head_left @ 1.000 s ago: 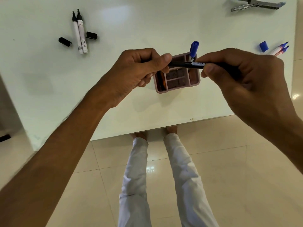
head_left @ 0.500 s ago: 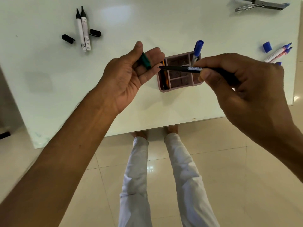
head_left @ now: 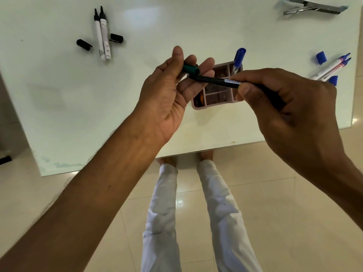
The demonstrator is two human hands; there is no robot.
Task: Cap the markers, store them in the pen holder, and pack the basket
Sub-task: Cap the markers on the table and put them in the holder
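My left hand [head_left: 169, 91] is held palm up above the table, with a small green cap [head_left: 190, 68] pinched between thumb and fingers. My right hand [head_left: 290, 107] grips a thin black pen [head_left: 218, 81] by its rear part; the pen's tip points left, just under the cap. Behind both hands stands the pink pen holder [head_left: 216, 104], and a blue-capped marker [head_left: 238, 60] stands upright in its far right compartment. Two uncapped black markers [head_left: 102, 34] lie at the far left with two black caps [head_left: 84, 44] beside them.
At the right edge lie two uncapped blue markers [head_left: 332, 65] with two loose blue caps [head_left: 321, 57]. A metal stapler-like tool [head_left: 312, 7] lies at the far right corner. The white table's [head_left: 59, 114] near edge is just below my hands; tiled floor and my legs are beneath.
The left hand has opened from a closed grip, turned palm up and shown the green cap. The pen's tip has moved left to the cap. The view has shifted slightly.
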